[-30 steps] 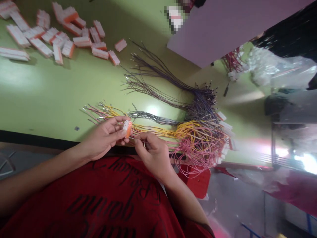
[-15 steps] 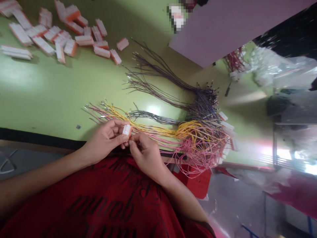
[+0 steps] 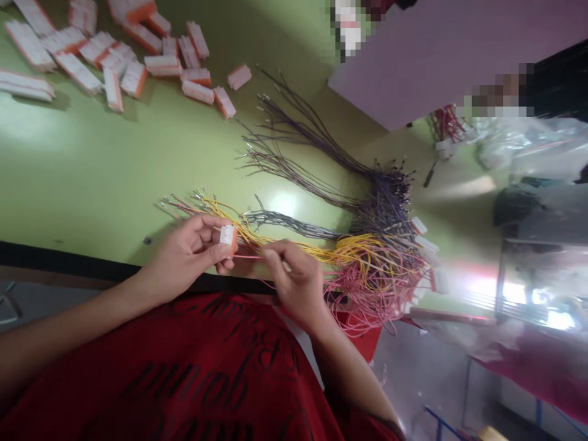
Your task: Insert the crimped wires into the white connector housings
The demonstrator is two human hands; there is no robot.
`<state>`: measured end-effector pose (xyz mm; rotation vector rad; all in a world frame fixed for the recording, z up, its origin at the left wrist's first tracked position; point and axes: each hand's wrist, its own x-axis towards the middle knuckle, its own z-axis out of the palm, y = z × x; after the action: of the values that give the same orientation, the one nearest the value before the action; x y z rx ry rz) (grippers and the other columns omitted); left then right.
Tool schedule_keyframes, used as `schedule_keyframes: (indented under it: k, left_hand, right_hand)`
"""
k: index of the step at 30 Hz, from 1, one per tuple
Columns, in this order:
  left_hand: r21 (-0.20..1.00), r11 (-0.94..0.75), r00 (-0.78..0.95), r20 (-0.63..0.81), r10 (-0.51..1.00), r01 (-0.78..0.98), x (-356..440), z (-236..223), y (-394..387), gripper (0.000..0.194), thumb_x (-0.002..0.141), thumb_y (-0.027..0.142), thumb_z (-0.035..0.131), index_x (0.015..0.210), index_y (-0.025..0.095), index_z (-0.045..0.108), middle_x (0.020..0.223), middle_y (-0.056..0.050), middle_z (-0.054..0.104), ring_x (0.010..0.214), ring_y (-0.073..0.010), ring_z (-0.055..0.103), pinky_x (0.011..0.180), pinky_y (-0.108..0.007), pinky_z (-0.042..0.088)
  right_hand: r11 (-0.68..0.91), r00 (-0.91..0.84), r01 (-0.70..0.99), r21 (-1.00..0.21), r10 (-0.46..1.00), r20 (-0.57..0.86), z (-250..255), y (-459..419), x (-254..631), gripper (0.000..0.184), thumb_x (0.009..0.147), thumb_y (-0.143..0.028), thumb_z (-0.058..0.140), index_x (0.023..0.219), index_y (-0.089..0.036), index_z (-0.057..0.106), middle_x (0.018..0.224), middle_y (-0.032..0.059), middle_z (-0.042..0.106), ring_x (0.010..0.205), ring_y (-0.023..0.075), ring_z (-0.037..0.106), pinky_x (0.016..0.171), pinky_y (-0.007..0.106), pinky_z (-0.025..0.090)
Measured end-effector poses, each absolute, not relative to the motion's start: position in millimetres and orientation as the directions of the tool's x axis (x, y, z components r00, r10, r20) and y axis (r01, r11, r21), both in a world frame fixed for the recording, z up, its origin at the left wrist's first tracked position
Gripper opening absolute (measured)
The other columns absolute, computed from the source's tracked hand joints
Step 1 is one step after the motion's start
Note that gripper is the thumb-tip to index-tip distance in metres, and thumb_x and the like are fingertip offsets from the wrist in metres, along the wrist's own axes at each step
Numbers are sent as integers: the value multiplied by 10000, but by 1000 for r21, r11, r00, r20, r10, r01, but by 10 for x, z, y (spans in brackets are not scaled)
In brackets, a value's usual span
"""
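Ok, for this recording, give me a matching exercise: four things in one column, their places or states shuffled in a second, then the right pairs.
Things
1. left hand
2. right hand
3. yellow wires
4. loose connectors

Places or states
A. lying between grey wires and tangled pink wires
B. scattered at the picture's upper left
C. fingers at a single pink wire that runs to the held connector
D. gripping a white-and-orange connector

Pairs: 1-D, 2-C, 3-A, 4-B

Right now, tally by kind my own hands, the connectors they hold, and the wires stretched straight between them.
Hands: 2 (left hand, right hand)
White-and-orange connector: 1
Pink wire: 1
Total: 4
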<state>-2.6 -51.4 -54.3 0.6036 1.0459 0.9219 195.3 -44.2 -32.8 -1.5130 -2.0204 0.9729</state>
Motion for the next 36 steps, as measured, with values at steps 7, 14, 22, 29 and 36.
schedule_keyframes:
  k: [7,14,22,29,36]
  left_hand:
    - [771,594,387,-488,782,-230,-2,-558,-516,263,808,240,732,1026,180,597,624,12,700,549,-152,657,575,-280,541]
    - [768,628,458,-517,723,-123,96,-543,-457,553,784,237,685,1298,114,522,640,62,648,571,-146,643,605,-301,541]
    - [731,681,471,-590,656,-32,149,-571,-422,725,807,233,656,1469,74,406,684,72,612,560,-136,649,577,-282,523]
    - [747,664,458,-597,658,20,187,-548,-424,673,832,208,626,1456,68,416,681,57,637,563,-143,657,577,-281,530]
    - [742,671,447,-596,666,-10,140,-558,-439,748,786,192,641,1485,101,391,690,76,614,538,-140,650,565,-280,526]
  right_hand:
    - [503,-495,829,-244,863,100,-512,-256,2243,238,949,-126,511,762,-188,645,800,71,684,779,210,563,736,361,404]
    - [569,-559,802,-182,822,109,-567,-260,2235,220,938,-110,526,772,-186,649,781,73,679,768,220,549,710,360,389]
    - [198,-169,695,-691,979,110,-370,-344,2539,102,912,-183,539,856,-228,610,786,0,670,734,162,626,706,312,489]
    - [360,-356,733,-576,926,126,-388,-290,2381,57,898,-244,637,930,-220,677,882,51,697,849,210,620,785,382,494]
    - [407,-420,687,-602,898,128,-442,-237,2333,143,928,-167,577,824,-201,669,812,47,702,797,189,632,748,351,503]
